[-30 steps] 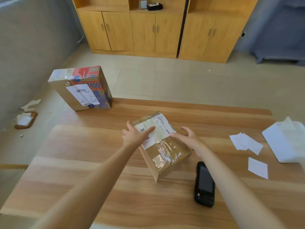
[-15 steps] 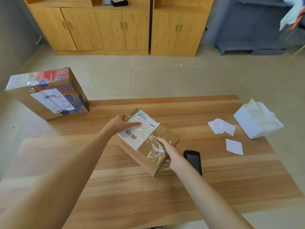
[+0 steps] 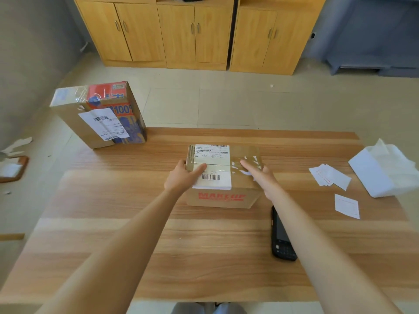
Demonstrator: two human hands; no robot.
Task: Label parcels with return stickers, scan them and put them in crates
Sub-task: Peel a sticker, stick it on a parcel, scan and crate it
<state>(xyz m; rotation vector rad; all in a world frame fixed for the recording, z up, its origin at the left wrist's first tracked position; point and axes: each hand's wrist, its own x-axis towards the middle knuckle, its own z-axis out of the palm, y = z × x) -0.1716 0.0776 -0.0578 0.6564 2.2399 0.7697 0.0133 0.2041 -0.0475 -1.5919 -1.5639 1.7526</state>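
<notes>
A small brown cardboard parcel [image 3: 223, 198] with red lettering on its front sits flat in the middle of the wooden table [image 3: 158, 245]. A white shipping label with a barcode and clear tape cover its top. My left hand [image 3: 184, 176] grips the parcel's left side, thumb lying across the label. My right hand [image 3: 259, 174] holds its right side with the thumb on the taped top. A black handheld scanner [image 3: 281, 236] lies on the table to the parcel's near right, partly under my right forearm. Loose white return stickers [image 3: 330, 177] lie to the right.
A bigger taped box [image 3: 102, 114] with a printed wrapper and a label stands at the table's far left corner. One more sticker [image 3: 347, 206] and crumpled white paper [image 3: 385, 171] lie at the right edge. Wooden cabinets [image 3: 195, 32] line the far wall.
The parcel was tilted and skewed; both hands have turned it and set it down flat and square, its printed front now facing me. My right hand moved from its near corner to its right side.
</notes>
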